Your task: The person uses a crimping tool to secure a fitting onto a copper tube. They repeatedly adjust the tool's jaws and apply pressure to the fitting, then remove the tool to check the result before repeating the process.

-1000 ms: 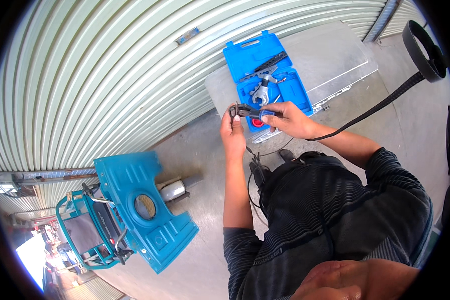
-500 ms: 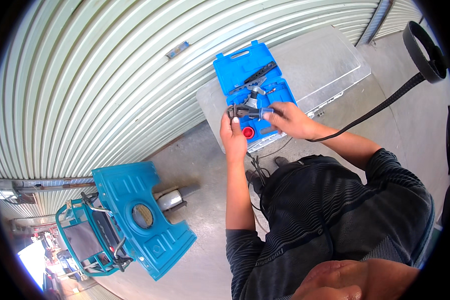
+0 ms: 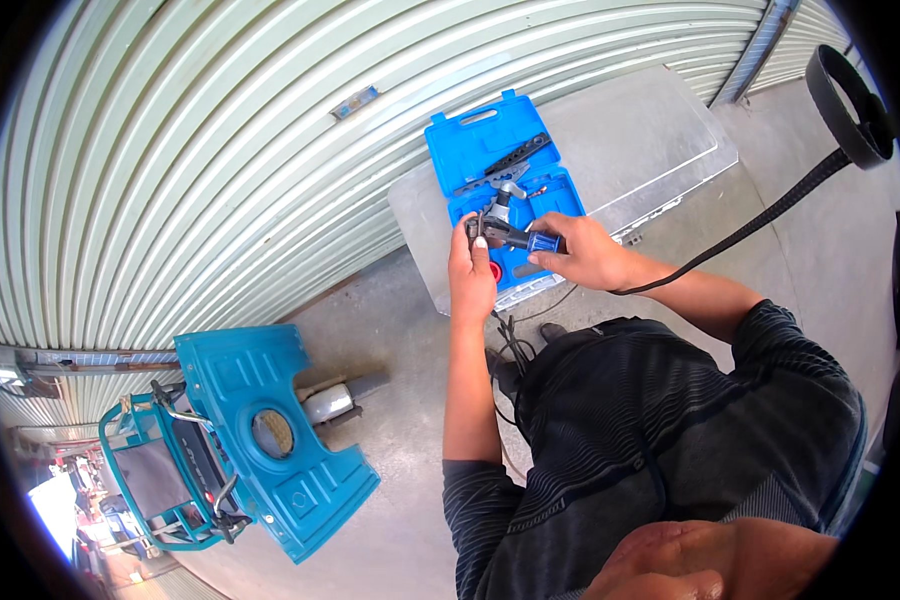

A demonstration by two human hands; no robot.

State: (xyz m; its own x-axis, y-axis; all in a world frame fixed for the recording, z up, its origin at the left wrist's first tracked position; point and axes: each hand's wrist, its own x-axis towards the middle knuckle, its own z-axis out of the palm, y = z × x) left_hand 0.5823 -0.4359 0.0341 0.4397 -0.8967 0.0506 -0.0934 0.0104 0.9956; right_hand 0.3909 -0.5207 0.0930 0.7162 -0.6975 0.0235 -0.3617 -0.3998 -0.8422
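A dark tube cutter (image 3: 506,234) with a ribbed blue knob is held between both hands over an open blue tool case (image 3: 560,192). My left hand (image 3: 470,265) is closed on the head of the cutter, thumb on its near side. Around the blue knob the fingers of my right hand (image 3: 585,252) are wrapped. Just beyond the cutter, a silver flaring tool (image 3: 507,196) lies in the case. Two flaring bars (image 3: 518,155) rest across the lid side. A red round piece (image 3: 496,271) sits in the near part, partly hidden by my left hand.
The case lies on a grey, scuffed table (image 3: 630,150) beside a corrugated metal wall (image 3: 270,150). A blue-green vehicle (image 3: 260,440) stands to the left on the concrete floor. Dark cables (image 3: 515,345) hang by the table's near edge. A black strap (image 3: 760,215) loops at right.
The blue knob looked smeared by motion before and now shows its ribs sharply. My right hand has turned on it and shifted slightly nearer. My left hand still grips the cutter head.
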